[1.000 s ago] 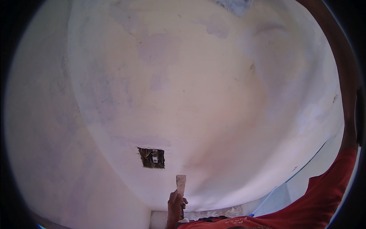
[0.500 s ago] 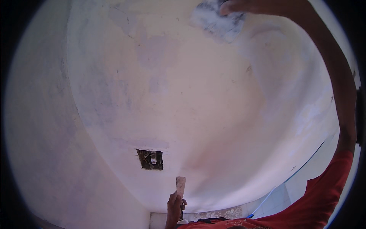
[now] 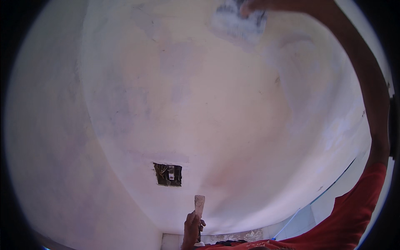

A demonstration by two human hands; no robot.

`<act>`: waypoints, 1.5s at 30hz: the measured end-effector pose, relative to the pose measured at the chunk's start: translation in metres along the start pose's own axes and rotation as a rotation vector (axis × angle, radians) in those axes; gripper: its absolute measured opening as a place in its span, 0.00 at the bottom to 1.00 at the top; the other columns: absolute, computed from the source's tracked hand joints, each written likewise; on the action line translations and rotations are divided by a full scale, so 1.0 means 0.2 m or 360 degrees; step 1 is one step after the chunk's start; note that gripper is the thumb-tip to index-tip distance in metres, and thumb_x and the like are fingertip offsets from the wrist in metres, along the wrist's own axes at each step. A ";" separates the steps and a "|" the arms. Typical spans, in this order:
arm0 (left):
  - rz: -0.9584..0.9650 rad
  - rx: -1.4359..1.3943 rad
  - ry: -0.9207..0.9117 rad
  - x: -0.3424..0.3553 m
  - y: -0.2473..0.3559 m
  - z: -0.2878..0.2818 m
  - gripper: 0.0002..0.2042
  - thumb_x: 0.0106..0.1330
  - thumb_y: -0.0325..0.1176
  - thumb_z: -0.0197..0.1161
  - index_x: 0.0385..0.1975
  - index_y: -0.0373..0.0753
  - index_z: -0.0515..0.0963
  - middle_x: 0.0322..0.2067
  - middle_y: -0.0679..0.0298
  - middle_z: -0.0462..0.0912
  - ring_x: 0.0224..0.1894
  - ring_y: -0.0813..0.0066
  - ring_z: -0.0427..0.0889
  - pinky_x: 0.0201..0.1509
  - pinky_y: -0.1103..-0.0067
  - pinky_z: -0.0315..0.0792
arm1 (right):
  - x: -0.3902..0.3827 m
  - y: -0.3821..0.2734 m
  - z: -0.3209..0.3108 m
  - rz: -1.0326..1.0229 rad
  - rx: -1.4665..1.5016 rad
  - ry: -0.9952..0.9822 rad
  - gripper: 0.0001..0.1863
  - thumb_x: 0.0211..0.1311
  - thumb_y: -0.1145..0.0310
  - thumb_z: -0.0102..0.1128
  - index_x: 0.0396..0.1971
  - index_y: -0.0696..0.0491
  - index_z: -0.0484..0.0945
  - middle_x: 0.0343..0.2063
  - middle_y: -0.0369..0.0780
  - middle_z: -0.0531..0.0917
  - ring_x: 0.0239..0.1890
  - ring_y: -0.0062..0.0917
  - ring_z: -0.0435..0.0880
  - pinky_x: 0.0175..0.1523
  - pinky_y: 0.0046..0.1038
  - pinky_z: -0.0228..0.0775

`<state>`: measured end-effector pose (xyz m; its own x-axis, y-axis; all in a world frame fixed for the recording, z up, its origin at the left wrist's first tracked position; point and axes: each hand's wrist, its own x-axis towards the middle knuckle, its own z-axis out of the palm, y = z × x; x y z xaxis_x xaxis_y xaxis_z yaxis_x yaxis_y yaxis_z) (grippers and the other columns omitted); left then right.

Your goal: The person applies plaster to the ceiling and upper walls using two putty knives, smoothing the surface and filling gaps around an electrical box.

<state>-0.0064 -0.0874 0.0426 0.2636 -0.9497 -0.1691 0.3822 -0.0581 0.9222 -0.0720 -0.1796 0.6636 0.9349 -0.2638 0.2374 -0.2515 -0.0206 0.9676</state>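
My right hand (image 3: 255, 6) reaches up along the right side to the top of the view. It grips a broad flat putty blade (image 3: 238, 24), smeared white and grey and laid against the wall (image 3: 225, 112); the motion blurs it a little. Low in the middle, my left hand (image 3: 192, 228) is closed around a narrow putty knife (image 3: 199, 205) held upright. Its blade is coated with pale, dried-looking filler, and my fingers hide the handle. The wall shows cream paint with patches of whitish filler.
An open square electrical box (image 3: 168, 174) with wires inside sits in the wall above and left of my left hand. A side wall (image 3: 50, 125) meets this one at the left. At the lower right stand a thin pale-blue pole (image 3: 287, 224) and light tiles (image 3: 301, 223).
The whole view has shifted slightly, so the wall and the electrical box appear farther right. My right hand and the broad blade have moved slightly up the wall. My left hand keeps its grip.
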 end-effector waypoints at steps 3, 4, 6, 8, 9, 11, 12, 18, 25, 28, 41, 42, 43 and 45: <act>0.0069 -0.0018 0.0110 -0.03 0.03 -0.04 0.16 0.74 0.39 0.52 0.51 0.31 0.71 0.24 0.65 0.74 0.22 0.80 0.77 0.21 0.84 0.69 | 0.00 0.04 0.02 -0.0038 -0.0029 0.0203 0.23 0.55 0.46 0.68 0.35 0.53 0.84 0.22 0.41 0.84 0.27 0.32 0.80 0.52 0.36 0.56; 0.0052 -0.0024 0.0006 0.01 0.02 0.01 0.16 0.74 0.39 0.52 0.51 0.31 0.71 0.24 0.65 0.73 0.22 0.80 0.77 0.21 0.84 0.69 | -0.05 0.11 0.06 -0.0007 -0.0103 0.0341 0.23 0.55 0.46 0.68 0.34 0.53 0.84 0.22 0.41 0.84 0.27 0.31 0.80 0.52 0.36 0.56; 0.0026 -0.0033 0.0015 0.00 0.02 0.00 0.16 0.74 0.39 0.52 0.51 0.31 0.71 0.23 0.65 0.73 0.23 0.80 0.77 0.21 0.84 0.69 | -0.04 0.19 -0.01 0.0280 -0.0229 0.0152 0.22 0.54 0.46 0.69 0.31 0.52 0.84 0.21 0.41 0.84 0.26 0.31 0.80 0.51 0.35 0.56; -0.0005 0.0069 0.0019 -0.01 0.04 -0.01 0.16 0.76 0.37 0.47 0.53 0.30 0.69 0.26 0.63 0.74 0.23 0.81 0.75 0.23 0.83 0.68 | -0.08 0.15 -0.04 0.0326 -0.0258 0.0234 0.22 0.54 0.46 0.69 0.30 0.52 0.84 0.21 0.41 0.84 0.26 0.31 0.79 0.50 0.35 0.56; -0.0009 0.0062 0.0024 -0.02 0.04 -0.01 0.16 0.76 0.37 0.47 0.53 0.30 0.69 0.26 0.63 0.74 0.23 0.81 0.75 0.23 0.83 0.68 | -0.09 0.12 -0.03 0.0267 -0.0185 0.0289 0.22 0.54 0.46 0.69 0.30 0.52 0.84 0.21 0.40 0.83 0.25 0.31 0.79 0.50 0.35 0.56; 0.0010 0.0014 0.0056 -0.02 0.05 0.01 0.16 0.76 0.38 0.48 0.53 0.30 0.70 0.26 0.63 0.75 0.22 0.82 0.74 0.23 0.84 0.67 | -0.08 0.07 0.01 0.0211 -0.0132 0.0329 0.22 0.54 0.46 0.69 0.30 0.52 0.84 0.21 0.40 0.83 0.25 0.31 0.79 0.50 0.34 0.57; 0.0013 0.0017 0.0074 -0.03 0.04 0.00 0.16 0.76 0.38 0.48 0.53 0.30 0.70 0.26 0.63 0.75 0.22 0.82 0.74 0.23 0.84 0.67 | -0.02 0.01 0.05 0.0162 -0.0049 0.0188 0.21 0.54 0.46 0.69 0.30 0.52 0.84 0.20 0.40 0.83 0.25 0.31 0.78 0.49 0.34 0.57; -0.0018 0.0073 -0.0008 0.00 0.01 -0.02 0.16 0.76 0.38 0.48 0.52 0.30 0.70 0.26 0.62 0.76 0.21 0.82 0.74 0.23 0.83 0.68 | -0.03 0.03 -0.01 0.0271 -0.0312 0.0109 0.20 0.54 0.48 0.69 0.27 0.52 0.83 0.16 0.39 0.81 0.20 0.31 0.76 0.47 0.35 0.56; -0.0003 0.0001 0.0217 -0.06 0.02 -0.04 0.16 0.76 0.37 0.49 0.50 0.30 0.70 0.24 0.64 0.73 0.22 0.80 0.75 0.21 0.84 0.68 | -0.04 -0.05 0.11 0.0220 0.0092 0.0298 0.21 0.53 0.48 0.70 0.31 0.52 0.84 0.19 0.41 0.82 0.25 0.31 0.78 0.49 0.34 0.56; -0.0020 0.0008 0.0078 -0.02 -0.01 -0.02 0.15 0.76 0.37 0.48 0.49 0.29 0.70 0.25 0.64 0.73 0.22 0.80 0.75 0.22 0.83 0.67 | -0.02 0.03 0.20 0.0140 0.0303 -0.0021 0.20 0.59 0.51 0.66 0.39 0.54 0.84 0.27 0.44 0.85 0.33 0.33 0.81 0.53 0.36 0.56; -0.0040 0.0013 0.0091 -0.03 -0.02 -0.03 0.15 0.74 0.36 0.49 0.53 0.32 0.71 0.23 0.63 0.76 0.18 0.81 0.73 0.20 0.84 0.67 | -0.08 0.04 0.15 0.0855 0.0771 0.0193 0.24 0.60 0.48 0.64 0.34 0.58 0.81 0.29 0.50 0.84 0.35 0.44 0.83 0.45 0.42 0.70; -0.0045 0.0012 0.0081 -0.02 -0.04 -0.03 0.15 0.74 0.36 0.49 0.53 0.32 0.71 0.23 0.63 0.76 0.18 0.81 0.73 0.20 0.84 0.67 | -0.05 -0.02 0.06 0.0870 0.0956 -0.0022 0.27 0.62 0.46 0.62 0.33 0.61 0.80 0.30 0.53 0.83 0.38 0.46 0.83 0.44 0.42 0.73; -0.0045 -0.0002 0.0038 -0.01 -0.05 -0.03 0.15 0.75 0.37 0.49 0.51 0.31 0.71 0.24 0.64 0.74 0.21 0.80 0.75 0.21 0.84 0.68 | -0.01 -0.05 0.06 0.0877 0.0951 -0.0040 0.27 0.62 0.46 0.62 0.33 0.61 0.80 0.30 0.53 0.83 0.38 0.46 0.83 0.44 0.42 0.73; -0.0049 0.0000 0.0004 -0.02 -0.05 -0.04 0.15 0.75 0.37 0.49 0.49 0.30 0.71 0.24 0.65 0.71 0.23 0.79 0.77 0.22 0.83 0.68 | 0.04 -0.12 0.14 0.0794 0.1079 0.0082 0.28 0.62 0.46 0.61 0.33 0.63 0.80 0.32 0.54 0.83 0.39 0.46 0.83 0.43 0.42 0.74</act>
<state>-0.0036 -0.0805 0.0310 0.2541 -0.9466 -0.1985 0.3905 -0.0874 0.9164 -0.0645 -0.2081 0.6396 0.6805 -0.3519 0.6427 -0.7186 -0.4921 0.4914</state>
